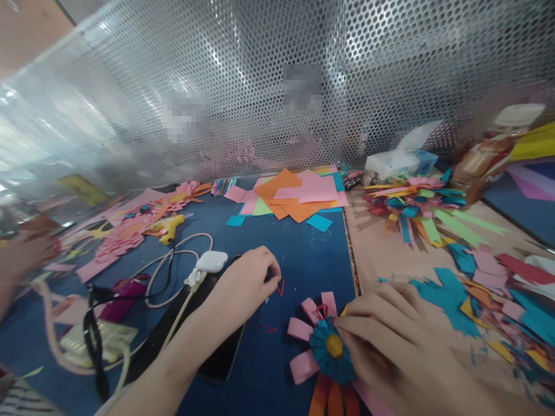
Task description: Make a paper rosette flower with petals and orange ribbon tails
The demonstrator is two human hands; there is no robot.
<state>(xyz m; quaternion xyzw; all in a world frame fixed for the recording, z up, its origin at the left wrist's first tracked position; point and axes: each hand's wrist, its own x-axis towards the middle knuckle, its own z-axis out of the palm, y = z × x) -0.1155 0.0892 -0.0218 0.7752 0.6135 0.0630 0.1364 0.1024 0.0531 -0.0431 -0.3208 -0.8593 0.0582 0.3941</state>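
Observation:
A paper flower (332,346) lies near the front of the blue table, with a teal pleated centre, a yellow middle, pink looped petals and orange strips below. My right hand (394,335) is closed over its right side, fingertips at the teal rim; the thumb is mostly hidden. A small red loop (321,311) stands at the flower's upper edge. Farther left, my left hand (254,274) is held with thumb and fingers closed together. Right by its fingertips is a thin, bent red strip (281,288); whether the fingers grip it I cannot tell.
A dark phone (223,352), a white earphone case (212,262), cables and a yellow glue gun (168,228) lie left. Coloured paper sheets (299,193) are at the back. Scraps (498,289), a ribboned flower (422,202) and a tissue box (401,163) are right. Another person's hand (30,251) is far left.

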